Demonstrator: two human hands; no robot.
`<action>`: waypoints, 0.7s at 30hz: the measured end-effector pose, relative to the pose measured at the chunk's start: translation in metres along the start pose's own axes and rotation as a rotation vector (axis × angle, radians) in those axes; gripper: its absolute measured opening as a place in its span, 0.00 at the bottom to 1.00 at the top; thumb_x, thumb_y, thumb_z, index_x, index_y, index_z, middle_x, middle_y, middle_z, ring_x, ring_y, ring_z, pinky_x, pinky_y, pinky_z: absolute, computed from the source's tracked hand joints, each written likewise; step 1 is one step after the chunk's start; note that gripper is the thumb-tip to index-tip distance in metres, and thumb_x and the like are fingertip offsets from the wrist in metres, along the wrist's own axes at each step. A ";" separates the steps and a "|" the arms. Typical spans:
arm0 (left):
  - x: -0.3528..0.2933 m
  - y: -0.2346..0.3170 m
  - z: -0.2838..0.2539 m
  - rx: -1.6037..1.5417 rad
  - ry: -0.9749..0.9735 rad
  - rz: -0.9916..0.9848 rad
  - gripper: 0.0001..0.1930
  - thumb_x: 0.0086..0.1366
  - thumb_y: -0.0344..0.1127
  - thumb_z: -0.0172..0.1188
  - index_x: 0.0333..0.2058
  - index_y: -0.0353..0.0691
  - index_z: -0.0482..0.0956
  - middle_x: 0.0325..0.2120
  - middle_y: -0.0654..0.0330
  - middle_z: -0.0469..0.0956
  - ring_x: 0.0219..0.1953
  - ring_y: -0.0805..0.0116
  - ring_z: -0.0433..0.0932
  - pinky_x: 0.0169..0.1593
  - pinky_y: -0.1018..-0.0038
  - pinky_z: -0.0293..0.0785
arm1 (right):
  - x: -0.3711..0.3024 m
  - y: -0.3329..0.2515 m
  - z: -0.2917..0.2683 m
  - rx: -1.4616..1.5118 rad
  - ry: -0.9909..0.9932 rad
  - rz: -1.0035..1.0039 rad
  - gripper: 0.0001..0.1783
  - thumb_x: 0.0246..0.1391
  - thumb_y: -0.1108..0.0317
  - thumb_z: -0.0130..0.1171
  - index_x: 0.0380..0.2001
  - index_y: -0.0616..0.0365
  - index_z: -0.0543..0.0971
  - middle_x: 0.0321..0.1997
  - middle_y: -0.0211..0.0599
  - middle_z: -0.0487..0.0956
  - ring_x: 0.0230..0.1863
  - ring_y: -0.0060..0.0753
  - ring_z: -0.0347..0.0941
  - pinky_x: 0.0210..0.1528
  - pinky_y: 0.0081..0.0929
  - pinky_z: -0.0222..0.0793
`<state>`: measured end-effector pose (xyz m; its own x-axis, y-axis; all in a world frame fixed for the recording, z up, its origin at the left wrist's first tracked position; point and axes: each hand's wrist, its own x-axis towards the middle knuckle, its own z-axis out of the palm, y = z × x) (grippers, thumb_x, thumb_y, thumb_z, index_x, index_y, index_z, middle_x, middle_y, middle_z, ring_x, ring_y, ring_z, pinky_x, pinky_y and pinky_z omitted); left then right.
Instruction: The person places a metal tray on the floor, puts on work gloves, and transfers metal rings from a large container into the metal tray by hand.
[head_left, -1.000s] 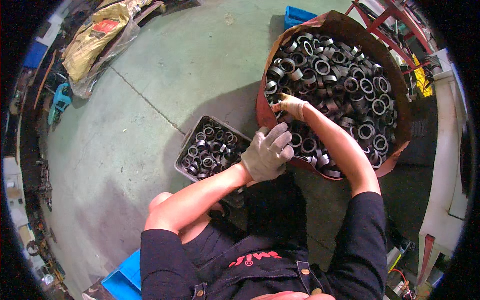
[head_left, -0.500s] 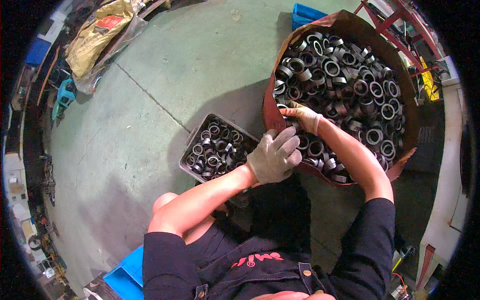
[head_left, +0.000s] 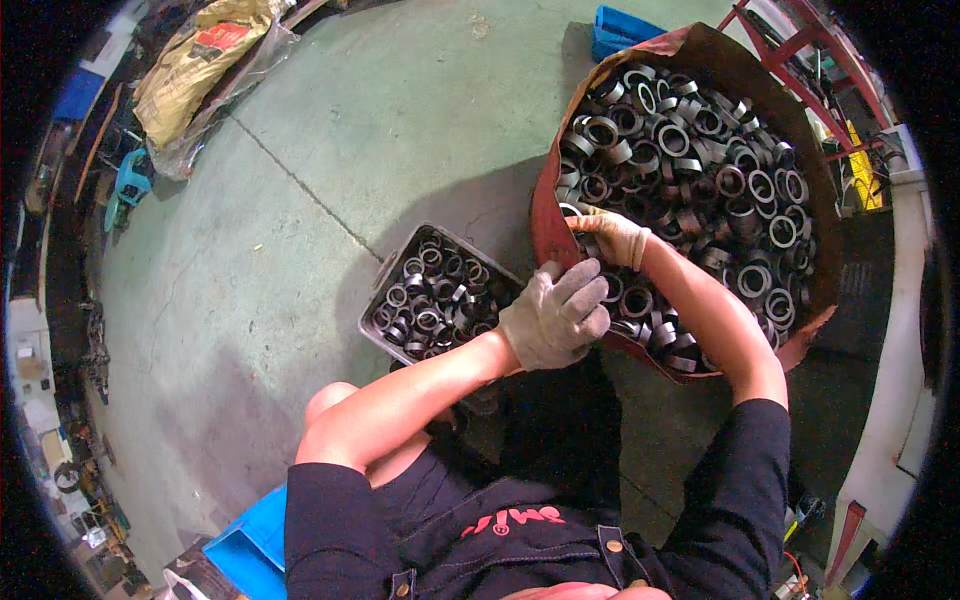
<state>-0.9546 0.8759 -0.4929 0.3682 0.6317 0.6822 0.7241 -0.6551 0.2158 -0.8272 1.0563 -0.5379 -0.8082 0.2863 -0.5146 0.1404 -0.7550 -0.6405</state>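
Note:
A large round rusty-red metal bin (head_left: 548,215) is heaped with dark and silvery metal rings (head_left: 731,181). My left hand (head_left: 557,316), in a pale work glove, has its fingers curled over the bin's near-left rim. Just beyond it my right hand (head_left: 612,238), also gloved, is closed on the same rim, its fingertips pressed against the wall; the bin's wall and the hand itself hide part of the grip. Beside my left wrist a grey rectangular crate (head_left: 368,322) on the floor holds many similar rings.
Behind the bin lies a blue plastic container (head_left: 622,31). A red metal frame (head_left: 800,45) stands at the far right. A yellowish sack (head_left: 200,75) lies at the far left, near a turquoise item (head_left: 128,185). Another blue container (head_left: 245,548) is by my left elbow.
The bin and both hands appear slightly lower and further right in the picture. My hands keep the same hold on the rim.

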 end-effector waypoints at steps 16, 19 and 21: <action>0.006 0.001 -0.012 -0.012 -0.090 -0.045 0.27 0.40 0.47 0.68 0.39 0.48 0.69 0.47 0.53 0.67 0.55 0.48 0.66 0.40 0.53 0.69 | -0.004 0.007 -0.007 -0.071 0.087 0.064 0.14 0.56 0.64 0.60 0.45 0.55 0.76 0.40 0.30 0.80 0.36 0.26 0.77 0.41 0.27 0.75; 0.008 0.001 -0.011 -0.014 -0.078 0.006 0.22 0.45 0.45 0.64 0.39 0.47 0.69 0.48 0.53 0.67 0.58 0.48 0.63 0.40 0.54 0.70 | -0.033 -0.017 0.026 0.013 -0.017 -0.026 0.16 0.55 0.63 0.60 0.46 0.55 0.75 0.43 0.31 0.80 0.41 0.28 0.77 0.48 0.31 0.75; 0.005 0.001 -0.008 0.003 -0.045 0.002 0.21 0.46 0.45 0.63 0.39 0.47 0.70 0.48 0.53 0.67 0.58 0.48 0.63 0.40 0.55 0.70 | -0.031 -0.023 0.024 -0.054 -0.017 -0.031 0.19 0.55 0.62 0.60 0.48 0.56 0.75 0.45 0.30 0.79 0.45 0.28 0.76 0.51 0.31 0.72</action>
<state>-0.9566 0.8751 -0.4836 0.3951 0.6487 0.6505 0.7254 -0.6547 0.2123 -0.8187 1.0508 -0.4936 -0.8224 0.2986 -0.4843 0.1455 -0.7125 -0.6864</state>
